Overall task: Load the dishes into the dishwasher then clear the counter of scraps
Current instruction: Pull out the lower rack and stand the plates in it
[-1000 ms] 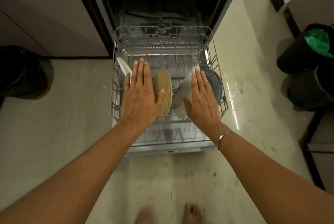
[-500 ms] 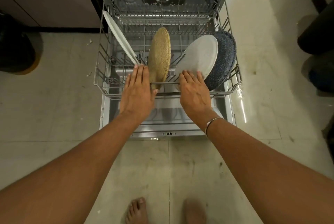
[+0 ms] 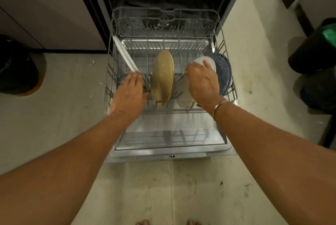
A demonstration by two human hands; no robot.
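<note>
Two dark bins (image 3: pixel 313 48) right of the rack (image 3: pixel 163 9) — pale, scuffed floor tiles (image 3: pixel 63 108).

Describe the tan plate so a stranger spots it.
In the dishwasher, the lower rack is pulled out. The tan plate stands on edge mid-rack, between the left hand and right hand. Its neighbours are white plates and a dark blue plate.

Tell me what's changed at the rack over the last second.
Both hands left the front rim of the rack and moved inward. The right hand now lies over the white plate, grip unclear. The left hand, blurred, is at the lower end of the slanted plate. The tan plate and blue plate stand as before.
</note>
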